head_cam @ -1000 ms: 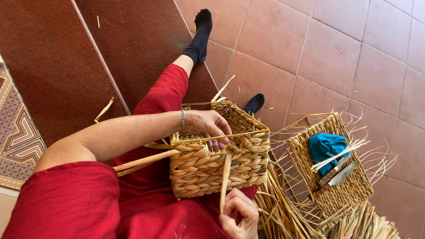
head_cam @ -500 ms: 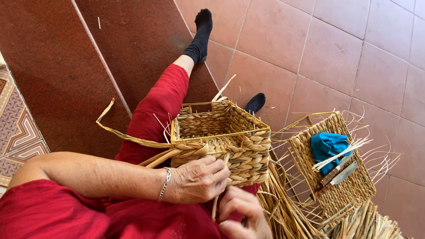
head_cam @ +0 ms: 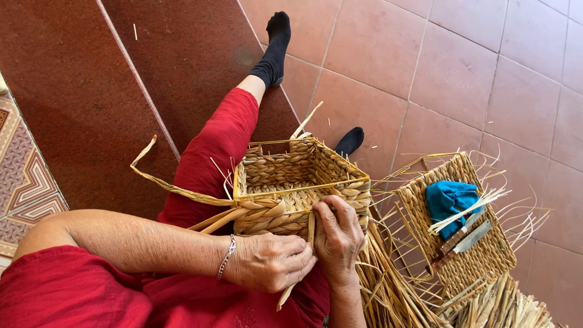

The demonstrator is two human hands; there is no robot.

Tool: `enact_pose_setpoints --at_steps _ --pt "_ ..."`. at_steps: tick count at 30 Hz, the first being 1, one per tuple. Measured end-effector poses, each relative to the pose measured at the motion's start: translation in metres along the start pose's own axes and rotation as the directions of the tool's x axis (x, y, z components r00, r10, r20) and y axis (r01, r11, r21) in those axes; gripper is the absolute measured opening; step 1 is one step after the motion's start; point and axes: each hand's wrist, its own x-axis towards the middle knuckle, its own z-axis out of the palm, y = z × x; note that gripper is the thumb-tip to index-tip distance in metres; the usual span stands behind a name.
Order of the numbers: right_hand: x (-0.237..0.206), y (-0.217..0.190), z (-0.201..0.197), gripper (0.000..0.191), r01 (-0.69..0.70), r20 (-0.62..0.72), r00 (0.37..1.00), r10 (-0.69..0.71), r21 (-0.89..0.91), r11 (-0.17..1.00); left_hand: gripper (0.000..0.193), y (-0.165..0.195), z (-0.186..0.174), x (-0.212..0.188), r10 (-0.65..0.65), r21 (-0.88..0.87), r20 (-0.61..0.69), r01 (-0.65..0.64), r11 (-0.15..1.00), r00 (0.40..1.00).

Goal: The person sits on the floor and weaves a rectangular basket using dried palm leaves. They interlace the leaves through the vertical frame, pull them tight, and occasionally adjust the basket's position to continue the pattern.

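A half-woven rectangular straw basket (head_cam: 291,176) on a wire frame rests on my lap, over red trousers. My left hand (head_cam: 270,261), with a silver bracelet at the wrist, pinches a flat straw strand (head_cam: 311,234) at the basket's near wall. My right hand (head_cam: 338,237) presses against the same wall, fingers on the woven side beside that strand. A long loose straw strand (head_cam: 170,185) curls out to the left from the basket's near corner.
A second, shallower woven basket (head_cam: 486,261) sits on the tiled floor at right, holding a blue cloth (head_cam: 449,200) and knives (head_cam: 464,234). Loose straw bundles (head_cam: 401,297) lie between the baskets and at bottom right. A patterned mat (head_cam: 24,182) lies at the left edge.
My left hand came off the basket's rim, swung down to the near wall and took hold of the strand. My right hand rose to the basket's side.
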Motion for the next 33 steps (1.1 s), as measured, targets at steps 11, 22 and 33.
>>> enact_pose_setpoints --at_steps 11,22,33 --pt "-0.017 -0.001 -0.004 0.029 -0.135 0.007 0.99 0.138 0.271 0.953 0.012 -0.113 -0.015 0.004 -0.648 -0.364 -0.184 0.562 0.743 0.739" --pt "-0.02 -0.013 0.007 0.042 0.046 0.084 0.996 -0.024 -0.263 0.964 0.047 -0.177 -0.017 -0.029 -0.654 -0.851 0.517 0.412 -0.325 0.553" --pt "-0.009 -0.021 0.022 0.045 -0.023 0.069 0.997 0.046 -0.304 0.952 0.039 -0.168 0.057 -0.019 -0.318 -0.685 0.718 0.71 -0.165 0.619"
